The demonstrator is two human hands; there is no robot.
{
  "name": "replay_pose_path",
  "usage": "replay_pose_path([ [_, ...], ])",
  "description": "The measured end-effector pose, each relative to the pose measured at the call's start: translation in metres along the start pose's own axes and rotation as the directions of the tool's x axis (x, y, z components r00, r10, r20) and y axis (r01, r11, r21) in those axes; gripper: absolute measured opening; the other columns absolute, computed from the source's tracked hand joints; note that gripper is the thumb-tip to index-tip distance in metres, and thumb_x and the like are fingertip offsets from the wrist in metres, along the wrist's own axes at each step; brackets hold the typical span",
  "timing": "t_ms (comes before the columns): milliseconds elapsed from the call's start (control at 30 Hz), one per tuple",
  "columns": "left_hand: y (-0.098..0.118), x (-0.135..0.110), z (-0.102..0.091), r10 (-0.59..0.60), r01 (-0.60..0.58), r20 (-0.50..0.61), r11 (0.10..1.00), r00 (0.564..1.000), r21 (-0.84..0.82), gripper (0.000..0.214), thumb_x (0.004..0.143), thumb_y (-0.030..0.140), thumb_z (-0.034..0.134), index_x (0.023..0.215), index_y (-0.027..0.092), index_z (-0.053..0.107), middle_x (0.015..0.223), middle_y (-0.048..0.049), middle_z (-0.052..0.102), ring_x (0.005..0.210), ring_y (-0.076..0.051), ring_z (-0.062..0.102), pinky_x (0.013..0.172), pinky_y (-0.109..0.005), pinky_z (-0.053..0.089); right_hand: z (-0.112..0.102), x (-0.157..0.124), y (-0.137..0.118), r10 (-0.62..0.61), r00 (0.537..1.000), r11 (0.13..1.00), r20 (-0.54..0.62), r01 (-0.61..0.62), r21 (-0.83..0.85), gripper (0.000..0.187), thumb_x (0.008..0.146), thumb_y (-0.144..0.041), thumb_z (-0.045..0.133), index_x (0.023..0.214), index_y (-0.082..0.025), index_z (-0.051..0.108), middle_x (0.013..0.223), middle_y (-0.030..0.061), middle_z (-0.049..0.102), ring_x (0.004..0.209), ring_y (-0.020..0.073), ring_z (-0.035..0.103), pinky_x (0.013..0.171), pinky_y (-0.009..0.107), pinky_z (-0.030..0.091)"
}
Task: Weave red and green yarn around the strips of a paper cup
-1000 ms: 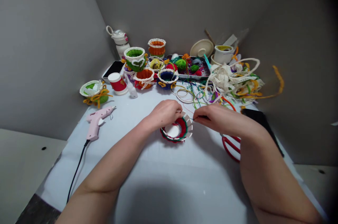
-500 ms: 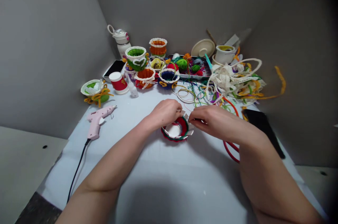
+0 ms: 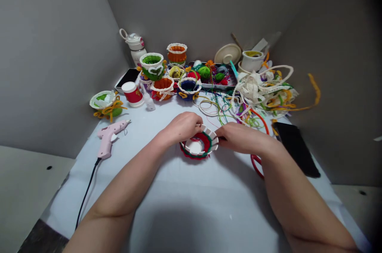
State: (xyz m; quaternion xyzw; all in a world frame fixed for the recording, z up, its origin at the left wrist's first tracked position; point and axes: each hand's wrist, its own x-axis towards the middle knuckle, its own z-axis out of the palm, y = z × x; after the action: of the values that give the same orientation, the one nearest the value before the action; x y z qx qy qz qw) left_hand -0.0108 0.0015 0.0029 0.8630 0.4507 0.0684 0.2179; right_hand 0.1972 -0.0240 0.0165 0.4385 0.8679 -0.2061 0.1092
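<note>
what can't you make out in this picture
Head view only:
1. Left hand fingertips: curled behind its own knuckles at the woven cup rim, so its grip is unclear.
2. What the right hand pinches: too small, and the fingers cover it.
3. Red-handled tool: mostly under the right forearm.

One head-worn view, forward and down, close above left hand, right hand, table

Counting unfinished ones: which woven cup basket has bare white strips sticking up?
The low red-and-green yarn basket between the left hand and right hand; the back ones have lace-trimmed rims.
</note>
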Motion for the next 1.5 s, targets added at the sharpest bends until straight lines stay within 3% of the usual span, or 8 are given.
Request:
replay_pose_path([
  [133,0.0,-0.003,-0.004,0.036,-0.036,0.05,0.999,0.998,0.007,0.018,0.079,0.019,0.055,0.087,0.018,0.071,0.086,-0.0051,0.072,0.078,-0.018,0.06,0.066,-0.028,0.039,0.003,0.008,-0.001,0.009,1.0,0.999,0.014,-0.01,0.031,0.02,0.081,-0.017,0.05,0.077,-0.019,0.07,0.074,0.005,0.07,0.063,0.0133,0.056,0.059,0.024,0.032],
  [267,0.008,-0.003,-0.004,0.173,-0.17,0.039,0.983,0.984,-0.072,0.022,0.079,0.015,0.057,0.096,0.017,0.069,0.098,-0.0048,0.072,0.091,-0.018,0.062,0.078,-0.027,0.044,0.003,0.008,-0.001,0.022,1.0,1.0,-0.002,-0.022,0.01,0.019,0.081,-0.019,0.051,0.075,-0.02,0.069,0.068,0.0037,0.066,0.058,0.0125,0.051,0.056,0.024,0.029],
  [533,0.01,0.0,0.005,0.205,-0.201,0.083,0.978,0.975,-0.052,0.016,0.082,0.021,0.06,0.089,0.018,0.073,0.087,-0.0049,0.073,0.081,-0.018,0.063,0.071,-0.027,0.042,0.005,0.011,0.001,0.041,0.998,0.998,-0.053,-0.043,-0.047,0.024,0.081,-0.017,0.048,0.079,-0.02,0.071,0.071,0.0059,0.068,0.063,0.0145,0.053,0.055,0.026,0.026],
  [733,0.004,0.003,0.009,0.131,-0.131,-0.007,0.991,0.991,-0.03,0.021,0.085,0.026,0.056,0.076,0.015,0.072,0.081,-0.0068,0.071,0.074,-0.016,0.06,0.066,-0.027,0.039,-0.002,0.003,0.005,0.019,0.996,0.999,-0.085,-0.022,-0.039,0.024,0.084,-0.019,0.047,0.076,-0.02,0.07,0.068,0.0039,0.066,0.06,0.0132,0.051,0.056,0.026,0.026],
  [867,0.001,0.004,0.01,0.06,-0.061,-0.061,0.998,0.996,-0.023,0.021,0.084,0.028,0.057,0.073,0.015,0.07,0.077,-0.006,0.07,0.069,-0.016,0.057,0.061,-0.027,0.034,-0.007,-0.004,0.009,-0.003,0.993,1.0,-0.122,0.004,0.015,0.026,0.088,-0.024,0.047,0.084,-0.021,0.072,0.077,0.0036,0.071,0.066,0.0144,0.057,0.06,0.026,0.031],
  [1200,0.003,0.003,0.007,0.01,-0.009,-0.06,1.0,0.998,0.012,0.022,0.083,0.027,0.056,0.07,0.016,0.07,0.071,-0.006,0.068,0.065,-0.016,0.052,0.058,-0.029,0.029,-0.011,-0.019,-0.002,-0.076,0.952,0.997,-0.295,0.082,0.008,0.024,0.092,-0.025,0.048,0.089,-0.02,0.072,0.084,0.0058,0.072,0.074,0.016,0.062,0.065,0.026,0.038],
  [1500,0.0,0.002,0.006,-0.019,0.02,-0.063,1.0,0.998,0.01,0.023,0.081,0.028,0.056,0.067,0.017,0.069,0.066,-0.0047,0.065,0.06,-0.014,0.048,0.056,-0.029,0.026,-0.013,-0.024,-0.006,-0.105,0.973,0.994,-0.207,0.106,-0.005,0.024,0.092,-0.025,0.047,0.083,-0.02,0.069,0.08,0.004,0.069,0.07,0.0144,0.058,0.063,0.026,0.035],
])
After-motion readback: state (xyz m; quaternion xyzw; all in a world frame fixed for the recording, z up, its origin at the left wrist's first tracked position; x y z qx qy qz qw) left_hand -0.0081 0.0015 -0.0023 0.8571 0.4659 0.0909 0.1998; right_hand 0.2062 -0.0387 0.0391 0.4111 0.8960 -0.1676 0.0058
